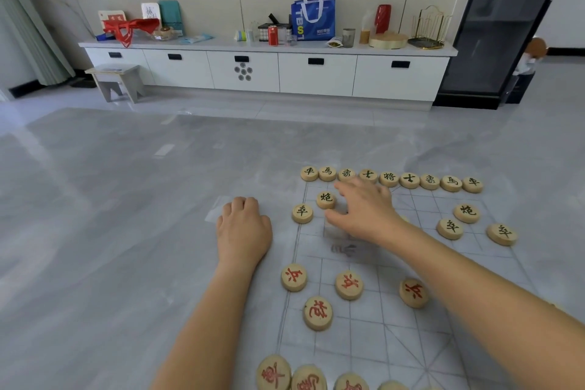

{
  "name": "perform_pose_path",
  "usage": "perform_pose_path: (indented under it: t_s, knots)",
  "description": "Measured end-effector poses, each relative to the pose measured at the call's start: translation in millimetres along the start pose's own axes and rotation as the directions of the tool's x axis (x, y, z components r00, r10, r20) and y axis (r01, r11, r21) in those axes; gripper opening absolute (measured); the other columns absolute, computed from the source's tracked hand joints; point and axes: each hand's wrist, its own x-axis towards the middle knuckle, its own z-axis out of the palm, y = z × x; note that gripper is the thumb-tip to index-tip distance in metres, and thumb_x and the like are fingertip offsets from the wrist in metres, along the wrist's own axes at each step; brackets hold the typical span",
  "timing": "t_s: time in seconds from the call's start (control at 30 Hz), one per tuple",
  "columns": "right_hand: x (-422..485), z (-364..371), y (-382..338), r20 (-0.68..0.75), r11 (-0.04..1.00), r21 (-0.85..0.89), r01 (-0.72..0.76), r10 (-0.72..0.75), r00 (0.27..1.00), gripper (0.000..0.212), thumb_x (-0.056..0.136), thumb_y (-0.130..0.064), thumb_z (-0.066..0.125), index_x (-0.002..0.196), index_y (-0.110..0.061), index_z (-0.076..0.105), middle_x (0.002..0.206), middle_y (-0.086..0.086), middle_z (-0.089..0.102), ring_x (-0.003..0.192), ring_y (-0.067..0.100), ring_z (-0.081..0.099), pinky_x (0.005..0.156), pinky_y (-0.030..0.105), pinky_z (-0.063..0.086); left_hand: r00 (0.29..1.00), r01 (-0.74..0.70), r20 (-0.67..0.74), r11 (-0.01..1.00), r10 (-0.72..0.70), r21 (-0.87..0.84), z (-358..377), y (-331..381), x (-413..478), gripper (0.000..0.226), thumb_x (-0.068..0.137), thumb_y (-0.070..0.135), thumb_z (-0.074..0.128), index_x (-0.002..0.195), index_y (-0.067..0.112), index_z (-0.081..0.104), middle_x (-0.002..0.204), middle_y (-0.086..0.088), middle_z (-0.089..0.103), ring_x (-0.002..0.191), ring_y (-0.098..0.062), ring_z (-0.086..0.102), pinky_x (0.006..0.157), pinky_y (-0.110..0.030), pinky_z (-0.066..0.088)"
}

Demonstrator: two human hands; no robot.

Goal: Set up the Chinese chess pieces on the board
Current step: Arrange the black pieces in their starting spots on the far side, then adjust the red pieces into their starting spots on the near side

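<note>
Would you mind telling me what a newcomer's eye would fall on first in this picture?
The right hand stands out first, spread over the board's far left part beside a black cannon. Behind it nine black pieces line the far edge; the left hand rests off the board, fingers curled.

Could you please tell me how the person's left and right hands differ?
The left hand rests beside the clear gridded board; the right hand reaches over it, near a black-lettered round wooden piece. The left hand's fingers are curled under; the right hand's are spread. Both are bare, palms down.
</note>
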Motion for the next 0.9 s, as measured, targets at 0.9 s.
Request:
perform_pose_path:
  t_s: [0.9]
  knots:
    - [-111.6, -7.6, -3.5, 0.129, 0.991, -0.082, 0.107, -0.096, 0.987, 0.040, 0.079, -0.059, 0.053, 0.110, -0.033, 0.054, 0.105, -0.015, 0.055, 0.106, 0.010, 0.048, 0.101, 0.037, 0.018, 0.894, -0.157, 0.394, 0.972, 0.215, -0.174, -52.6, 14.4, -84.9, 0.042, 0.081, 0.047, 0.061, 0.121, 0.039, 0.051, 0.114, 0.012, 0.052, 0.112, -0.013, 0.043, 0.100, -0.035, 0.027]
